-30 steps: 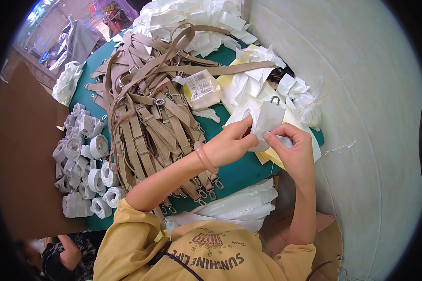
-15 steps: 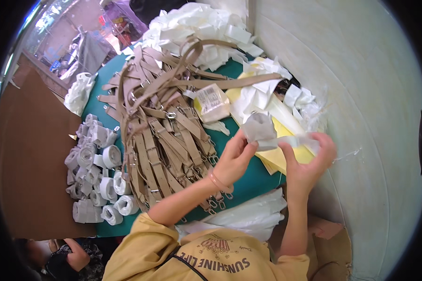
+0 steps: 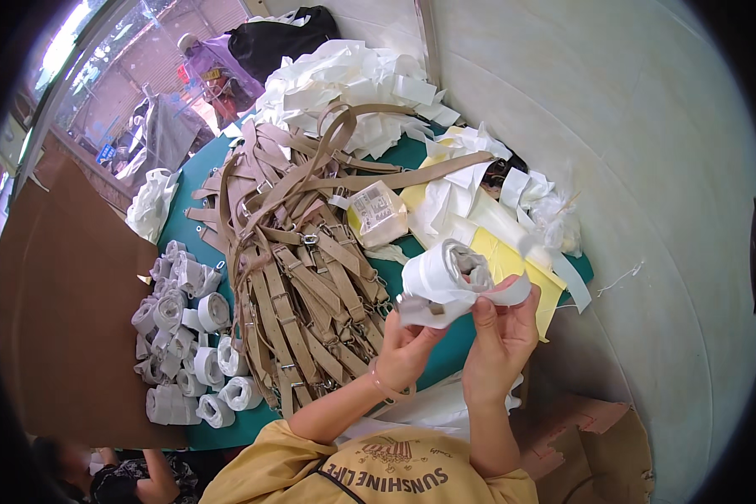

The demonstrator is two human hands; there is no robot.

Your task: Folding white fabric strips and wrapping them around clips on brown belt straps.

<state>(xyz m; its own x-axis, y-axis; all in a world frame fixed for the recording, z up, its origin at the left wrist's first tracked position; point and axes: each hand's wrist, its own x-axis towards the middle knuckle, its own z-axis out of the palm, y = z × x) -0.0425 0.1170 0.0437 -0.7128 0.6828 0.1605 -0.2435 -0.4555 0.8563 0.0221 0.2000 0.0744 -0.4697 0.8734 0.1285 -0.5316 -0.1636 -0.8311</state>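
Observation:
Above the front right of the green table [image 3: 435, 357], my left hand [image 3: 407, 344] grips a white-wrapped roll [image 3: 441, 273] from below, fingers partly hidden behind it. A bit of metal shows at the roll's lower edge. Pinched in my right hand [image 3: 502, 340], close against the roll's right side, is a white strip [image 3: 512, 291] that looks like paper or tape. Beige straps [image 3: 298, 294] with metal buckles and clips lie heaped to the left of my hands. Several similar white rolls [image 3: 189, 353] are stacked at the table's left side.
A small square package [image 3: 378, 212] rests on the straps. Yellow sheets [image 3: 508, 260] and white paper lie right of it. Loose white strips [image 3: 344, 92] are piled at the far end. A brown board [image 3: 76, 311] stands left, a pale wall [image 3: 647, 168] right. Another person [image 3: 134, 479] is lower left.
My right hand has moved left, close to the roll, and the strip that was stretched out now lies against it. The roll has tilted and come nearer. The whole view has shifted slightly.

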